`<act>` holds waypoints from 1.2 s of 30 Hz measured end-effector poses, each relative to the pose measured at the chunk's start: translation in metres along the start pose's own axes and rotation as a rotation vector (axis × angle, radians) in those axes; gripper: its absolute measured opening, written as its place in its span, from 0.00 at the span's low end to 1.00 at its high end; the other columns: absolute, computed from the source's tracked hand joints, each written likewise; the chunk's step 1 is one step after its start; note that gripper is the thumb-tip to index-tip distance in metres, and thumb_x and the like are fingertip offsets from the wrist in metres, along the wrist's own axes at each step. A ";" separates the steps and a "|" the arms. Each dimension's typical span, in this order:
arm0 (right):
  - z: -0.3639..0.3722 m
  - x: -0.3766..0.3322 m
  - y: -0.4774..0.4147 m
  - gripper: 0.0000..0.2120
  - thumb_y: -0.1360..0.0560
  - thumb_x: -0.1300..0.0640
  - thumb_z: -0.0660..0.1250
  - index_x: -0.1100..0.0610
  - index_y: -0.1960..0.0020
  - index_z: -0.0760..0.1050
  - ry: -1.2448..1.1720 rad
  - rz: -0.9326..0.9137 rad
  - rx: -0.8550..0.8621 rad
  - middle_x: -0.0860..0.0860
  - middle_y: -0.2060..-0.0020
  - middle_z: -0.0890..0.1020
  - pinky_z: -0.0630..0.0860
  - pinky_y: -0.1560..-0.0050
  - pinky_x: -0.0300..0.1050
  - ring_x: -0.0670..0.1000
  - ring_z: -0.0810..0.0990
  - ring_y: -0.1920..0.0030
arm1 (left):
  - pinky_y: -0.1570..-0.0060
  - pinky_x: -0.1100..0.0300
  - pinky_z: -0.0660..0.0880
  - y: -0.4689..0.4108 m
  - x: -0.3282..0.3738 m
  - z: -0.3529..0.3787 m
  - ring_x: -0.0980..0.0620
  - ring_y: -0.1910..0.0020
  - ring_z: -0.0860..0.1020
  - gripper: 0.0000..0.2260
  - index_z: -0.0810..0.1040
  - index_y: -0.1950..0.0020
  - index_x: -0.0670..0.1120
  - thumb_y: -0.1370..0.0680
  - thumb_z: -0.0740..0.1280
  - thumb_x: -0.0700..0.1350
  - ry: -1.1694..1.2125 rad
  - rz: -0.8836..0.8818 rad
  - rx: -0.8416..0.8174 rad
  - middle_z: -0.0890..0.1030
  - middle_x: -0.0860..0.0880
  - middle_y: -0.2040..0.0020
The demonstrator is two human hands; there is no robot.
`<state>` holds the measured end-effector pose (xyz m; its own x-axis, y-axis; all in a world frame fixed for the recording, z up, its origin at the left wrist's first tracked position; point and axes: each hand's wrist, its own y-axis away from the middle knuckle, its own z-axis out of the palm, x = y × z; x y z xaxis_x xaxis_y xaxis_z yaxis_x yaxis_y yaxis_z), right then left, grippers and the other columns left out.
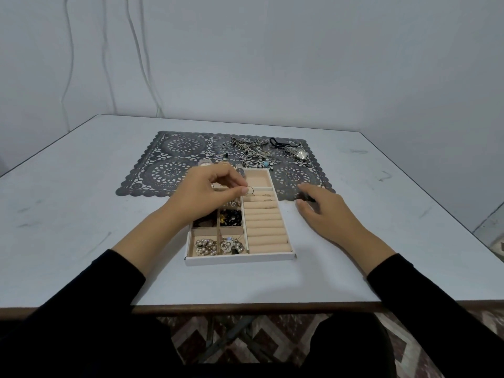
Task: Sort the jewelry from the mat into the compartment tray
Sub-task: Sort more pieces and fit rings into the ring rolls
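- Table (pixel 81 214): pale grey top, scuffed. A dark lace-cut mat (pixel 169 156) lies across the far middle.
- Mat, left part: a few small rings (pixel 181 138) lie well apart from the rest; too small to tell the type.
- Left hand (pixel 210 195): over the far left corner of the compartment tray (pixel 240 260). Thumb and forefinger are pinched closed on a thin wire ring (pixel 250 190), held at the far end of the ring-roll section, just above the first rolls. Contact with the roll cannot be confirmed.
- Tray: white outer wall, beige lining, standing between the two forearms with its far end overlapping the mat's near edge.
- Left column, near cell: pearl pieces (pixel 205 246) in a cluster. The cell behind it holds something dark, unclear.
- Middle column, near cell: silver pieces (pixel 230 245), one heart-shaped. The next cell holds black and gold beads (pixel 231 217). Cells beyond are partly hidden by the hand.
- Right side: ring rolls (pixel 266 227), mostly bare; a few thin rings sit in the far slots. The square cell (pixel 259 181) at the far right holds nothing visible.
- Mat, centre to right: a tangled heap of chains and bracelets (pixel 252 154), then a watch (pixel 301 154) with a square face beside a black cord.
- Right hand (pixel 324 211): right of the tray, fingers loosely spread, gripping nothing, fingertips at the mat's near edge.
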<state>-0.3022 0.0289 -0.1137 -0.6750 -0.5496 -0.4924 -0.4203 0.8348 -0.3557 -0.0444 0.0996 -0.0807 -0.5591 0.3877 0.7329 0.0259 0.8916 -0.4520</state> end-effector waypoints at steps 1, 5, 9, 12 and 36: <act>0.001 0.000 0.001 0.15 0.21 0.56 0.63 0.59 0.36 0.74 0.018 -0.012 -0.013 0.52 0.42 0.80 0.65 0.47 0.32 0.50 0.76 0.43 | 0.53 0.69 0.76 0.000 0.000 0.001 0.59 0.57 0.82 0.03 0.84 0.56 0.46 0.28 0.76 0.42 -0.010 0.006 -0.011 0.84 0.56 0.60; 0.000 -0.002 0.001 0.14 0.21 0.56 0.63 0.60 0.37 0.74 0.044 -0.010 -0.023 0.53 0.42 0.79 0.64 0.46 0.33 0.51 0.75 0.42 | 0.55 0.69 0.76 0.001 0.002 0.004 0.58 0.58 0.82 0.03 0.84 0.56 0.46 0.28 0.76 0.43 -0.044 0.035 -0.056 0.84 0.55 0.60; 0.000 -0.002 0.001 0.13 0.21 0.56 0.62 0.59 0.39 0.75 0.063 0.000 -0.040 0.53 0.42 0.80 0.66 0.44 0.37 0.52 0.76 0.42 | 0.55 0.71 0.74 -0.001 0.001 0.005 0.57 0.58 0.82 0.03 0.84 0.57 0.48 0.28 0.77 0.44 -0.095 0.069 -0.088 0.84 0.54 0.60; 0.001 -0.001 0.001 0.14 0.21 0.56 0.62 0.59 0.37 0.75 0.070 0.005 -0.044 0.52 0.41 0.79 0.64 0.45 0.33 0.52 0.75 0.40 | 0.56 0.73 0.73 -0.001 0.000 0.004 0.58 0.58 0.82 0.04 0.85 0.56 0.48 0.28 0.77 0.44 -0.144 0.103 -0.133 0.84 0.55 0.60; -0.001 -0.005 0.002 0.13 0.21 0.56 0.62 0.60 0.38 0.75 0.070 0.016 -0.050 0.54 0.41 0.79 0.65 0.43 0.36 0.52 0.75 0.40 | 0.57 0.73 0.72 -0.008 -0.006 0.005 0.63 0.56 0.80 0.04 0.85 0.51 0.49 0.25 0.73 0.45 -0.213 0.090 -0.242 0.85 0.57 0.56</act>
<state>-0.3009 0.0333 -0.1111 -0.7220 -0.5336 -0.4404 -0.4376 0.8453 -0.3067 -0.0449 0.0886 -0.0840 -0.7053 0.4331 0.5613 0.2653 0.8954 -0.3575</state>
